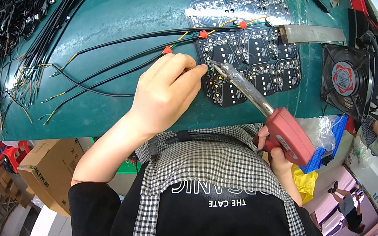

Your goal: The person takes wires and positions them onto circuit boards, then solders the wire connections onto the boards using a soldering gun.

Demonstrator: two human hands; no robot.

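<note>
Black circuit boards [223, 54] are laid flat on the green bench [149, 111], right of the middle, directly before the worker. Thumb and forefinger of the left hand [167, 89] are pinched together at the boards' left edge; whether a wire end is gripped cannot be told. The red soldering tool [290, 134] is wrapped by the right hand [279, 157], its fingers partly hidden behind the body; its shaft is slanted leftward and away, bringing the tip close to the pinch, probably for fine control. Black cables [109, 43] are strung in from the left, presumably to spare the right side. A metal bar [311, 34] is rested across the boards' right edge, perhaps as a weight.
</note>
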